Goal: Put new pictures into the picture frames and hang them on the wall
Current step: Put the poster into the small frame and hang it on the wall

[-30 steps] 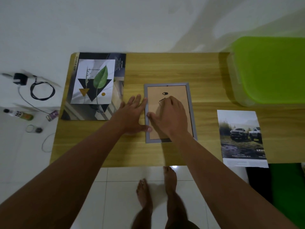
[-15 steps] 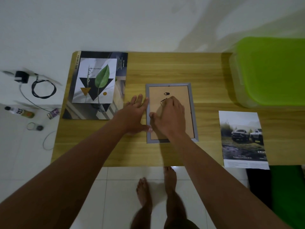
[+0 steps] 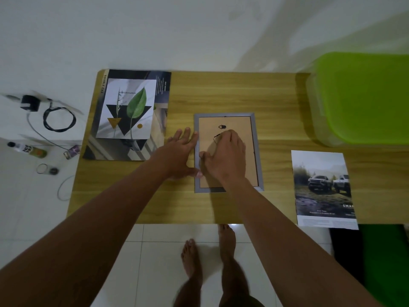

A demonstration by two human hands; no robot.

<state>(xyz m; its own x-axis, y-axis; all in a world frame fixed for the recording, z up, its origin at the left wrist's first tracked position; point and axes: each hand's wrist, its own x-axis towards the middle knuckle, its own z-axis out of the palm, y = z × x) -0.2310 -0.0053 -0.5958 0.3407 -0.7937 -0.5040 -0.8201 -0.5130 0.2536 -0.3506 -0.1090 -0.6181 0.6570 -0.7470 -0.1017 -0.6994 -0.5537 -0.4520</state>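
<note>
- Head view: I take the picture frame as my landmark. It lies face down in the middle of the wooden table, grey border around a brown backing board with a small black hanger near its far end.
- My right hand rests on the backing board, fingers curled together over a dark clip near the middle of the board, thumb stretched toward the frame's left edge. I cannot tell whether the fingertips pinch the clip or only press on it.
- My left hand lies flat on the table just left of the frame, fingers spread and straight, thumb tip touching the frame's left border. It holds nothing.
- Left of the frame, near the table's far-left corner, a leaf print lies on top of a larger dark poster.
- Right of the frame, a truck picture lies flat, its near edge overhanging the table's front edge.
- Beyond and right of the frame stands a green-lidded bin.
- Left of the table, on the white floor, lie a black cable and a small bottle.
</note>
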